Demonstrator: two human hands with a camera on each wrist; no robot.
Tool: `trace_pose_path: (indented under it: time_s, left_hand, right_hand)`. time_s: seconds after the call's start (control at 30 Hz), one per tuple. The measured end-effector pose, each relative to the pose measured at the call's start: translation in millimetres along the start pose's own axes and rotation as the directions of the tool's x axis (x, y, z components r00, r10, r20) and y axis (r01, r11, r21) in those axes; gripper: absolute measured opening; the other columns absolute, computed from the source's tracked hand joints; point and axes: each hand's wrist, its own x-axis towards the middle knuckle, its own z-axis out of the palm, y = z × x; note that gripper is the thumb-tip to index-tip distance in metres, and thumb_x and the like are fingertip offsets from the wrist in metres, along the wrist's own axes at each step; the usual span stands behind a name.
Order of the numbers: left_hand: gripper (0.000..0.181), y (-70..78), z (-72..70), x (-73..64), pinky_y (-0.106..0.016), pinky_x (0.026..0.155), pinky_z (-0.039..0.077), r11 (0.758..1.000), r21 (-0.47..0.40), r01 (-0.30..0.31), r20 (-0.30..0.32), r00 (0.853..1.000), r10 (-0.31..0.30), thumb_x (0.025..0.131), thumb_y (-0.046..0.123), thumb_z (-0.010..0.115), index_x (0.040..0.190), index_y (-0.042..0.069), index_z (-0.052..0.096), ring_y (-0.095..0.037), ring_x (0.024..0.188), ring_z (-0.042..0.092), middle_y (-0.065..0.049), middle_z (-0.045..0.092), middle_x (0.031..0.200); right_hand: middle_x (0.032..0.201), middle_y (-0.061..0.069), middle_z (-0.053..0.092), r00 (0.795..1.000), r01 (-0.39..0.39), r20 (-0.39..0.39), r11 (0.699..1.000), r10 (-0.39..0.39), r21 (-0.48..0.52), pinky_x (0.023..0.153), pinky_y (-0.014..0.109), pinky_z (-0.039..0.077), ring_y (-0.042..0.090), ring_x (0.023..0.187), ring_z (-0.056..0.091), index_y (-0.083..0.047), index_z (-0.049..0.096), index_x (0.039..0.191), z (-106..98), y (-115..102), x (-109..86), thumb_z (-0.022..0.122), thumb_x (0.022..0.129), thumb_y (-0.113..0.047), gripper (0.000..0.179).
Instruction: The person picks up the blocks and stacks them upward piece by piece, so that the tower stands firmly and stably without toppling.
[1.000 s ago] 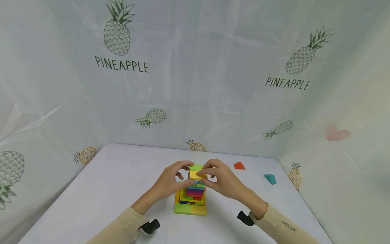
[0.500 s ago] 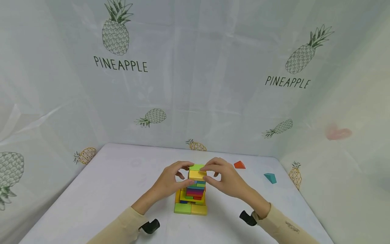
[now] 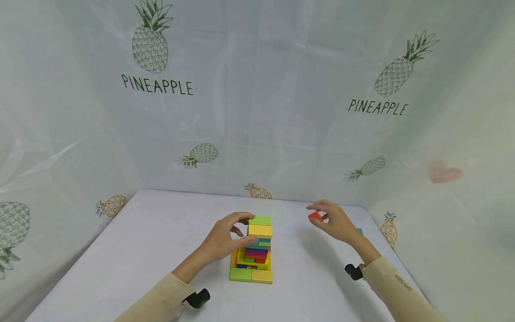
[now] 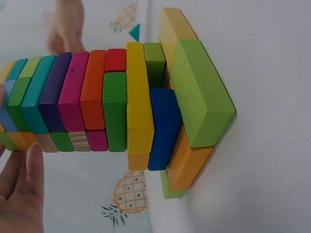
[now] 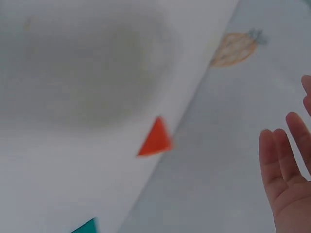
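Note:
A tower of stacked coloured wooden blocks (image 3: pixel 259 230) stands on a wider base of green and yellow blocks (image 3: pixel 241 274). My left hand (image 3: pixel 219 236) grips its upper part, thumb on the near side and fingers behind. In the left wrist view, the left fingertips (image 4: pixel 35 162) touch the tower near its top layers. Over to the right, my right hand (image 3: pixel 339 225) hovers by a red triangular block (image 3: pixel 314 216), its fingers parted. The right wrist view shows that red block (image 5: pixel 157 138) lying on the table, apart from the open right hand (image 5: pixel 289 179).
A teal triangular block (image 3: pixel 360 230) lies right of the red one, partly hidden behind the right hand. The white table (image 3: pixel 173 228) ends at a pineapple-print curtain (image 3: pixel 277 112) at the back and sides.
My right hand has left the top of the tower and moved right and away to the red block. The left hand has stayed at the tower.

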Motion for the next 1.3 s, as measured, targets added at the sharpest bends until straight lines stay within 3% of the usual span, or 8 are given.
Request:
trace_pose_path:
  time_s: [0.2,0.37,0.5,0.6,0.87,1.2,1.3]
  left_hand:
    - [0.061,0.5,1.0,0.2,-0.027,0.09,0.06,1.0,0.004,0.006,0.002,1.0,-0.006,0.092,0.038,0.085,0.146,0.023,0.06,-0.014,0.12,0.06,0.007,0.064,0.14]
    - [0.062,0.6,0.9,0.7,-0.027,0.09,0.06,1.0,-0.002,0.001,0.003,1.0,-0.001,0.092,0.038,0.086,0.146,0.023,0.06,-0.016,0.121,0.06,0.007,0.063,0.141]
    - [0.062,0.0,1.1,1.3,-0.028,0.09,0.06,1.0,-0.005,-0.003,0.005,1.0,0.003,0.092,0.038,0.085,0.146,0.023,0.059,-0.022,0.123,0.062,0.006,0.063,0.141]
    - [0.062,0.1,0.8,1.3,-0.028,0.09,0.06,1.0,-0.006,0.0,0.007,1.0,0.0,0.092,0.036,0.086,0.146,0.023,0.059,-0.026,0.124,0.062,0.006,0.063,0.141]
    - [0.061,1.6,0.2,1.0,-0.027,0.088,0.06,1.0,-0.002,0.005,0.003,1.0,-0.005,0.092,0.035,0.086,0.146,0.023,0.06,-0.016,0.12,0.06,0.007,0.063,0.141]
    - [0.061,1.0,-0.2,0.4,-0.027,0.088,0.06,1.0,0.009,0.009,0.006,1.0,-0.009,0.092,0.038,0.086,0.146,0.024,0.06,-0.017,0.12,0.061,0.008,0.064,0.14]
    - [0.061,0.9,-0.8,-0.4,-0.027,0.088,0.06,1.0,0.013,0.006,0.001,1.0,-0.006,0.092,0.038,0.085,0.146,0.024,0.06,-0.015,0.119,0.061,0.008,0.064,0.14]
  right_hand:
    - [0.13,0.016,0.069,0.992,-0.109,0.051,0.993,0.111,-0.054,0.085,0.049,0.064,0.038,0.113,0.067,-0.006,0.072,0.132,3.1,48.3,-11.8,0.081,0.092,-0.003,0.041]
    - [0.137,0.022,0.066,0.98,-0.175,0.087,0.982,0.181,-0.065,0.092,0.06,0.058,0.047,0.115,0.065,-0.002,0.069,0.136,8.7,70.4,-14.1,0.079,0.093,-0.003,0.044]
    - [0.141,0.024,0.063,0.965,-0.225,0.122,0.971,0.233,-0.074,0.094,0.06,0.057,0.047,0.119,0.064,0.001,0.064,0.14,15.5,83.5,-12.1,0.078,0.094,-0.005,0.049]
    - [0.144,0.026,0.061,0.959,-0.238,0.137,0.968,0.246,-0.074,0.097,0.062,0.056,0.048,0.12,0.063,0.002,0.062,0.143,20.5,89.7,-9.0,0.077,0.094,-0.006,0.052]
    - [0.142,0.028,0.06,0.926,-0.315,0.203,0.947,0.32,-0.056,0.102,0.063,0.051,0.045,0.119,0.062,0.004,0.06,0.144,29.0,91.3,-2.8,0.074,0.095,-0.005,0.052]
    - [0.131,0.021,0.068,0.896,-0.386,0.222,0.922,0.384,-0.039,0.085,0.04,0.058,0.028,0.1,0.068,-0.001,0.07,0.134,31.4,88.7,-3.6,0.074,0.096,-0.001,0.038]
    - [0.127,0.018,0.07,0.899,-0.369,0.241,0.929,0.366,-0.031,0.082,0.035,0.058,0.024,0.096,0.067,-0.003,0.072,0.131,31.0,89.1,-3.9,0.076,0.096,-0.004,0.036]
